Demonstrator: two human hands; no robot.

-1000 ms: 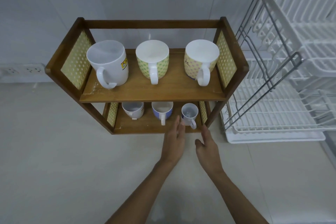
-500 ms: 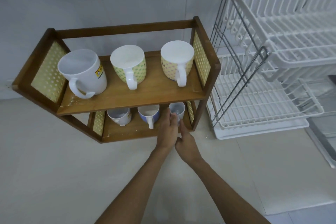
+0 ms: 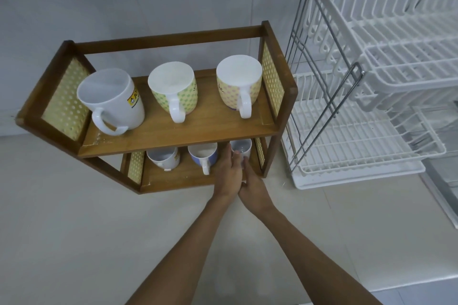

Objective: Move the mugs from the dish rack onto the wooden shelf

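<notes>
A: Below the middle of the frame, on the lower board of the wooden shelf (image 3: pixel 173 136), a small white mug (image 3: pixel 241 147) is framed by both hands. Why is it approached from two sides?

B: It is probably being nudged into line. The left hand (image 3: pixel 229 177) is laid flat against its left side with the fingers straight and together, nothing gripped. The right hand (image 3: pixel 251 184) is placed just before it, fingers reaching to the mug's front; whether the handle is pinched cannot be told, since the fingertips are hidden behind the left hand.

A: And where are the other mugs kept?

B: Beside it on the same board a blue mug (image 3: pixel 203 155) and a white mug (image 3: pixel 164 158) are set, handles turned to the front so they can be taken easily. On the upper board a large white mug (image 3: pixel 111 99), a green dotted mug (image 3: pixel 173 89) and a yellow dotted mug (image 3: pixel 239 82) are lined up the same way.

A: Is anything left in the dish rack (image 3: pixel 371 82) at the right of the frame?

B: No mug is seen in its wire tiers, so the task is judged almost done, with only this last placing to be settled.
</notes>
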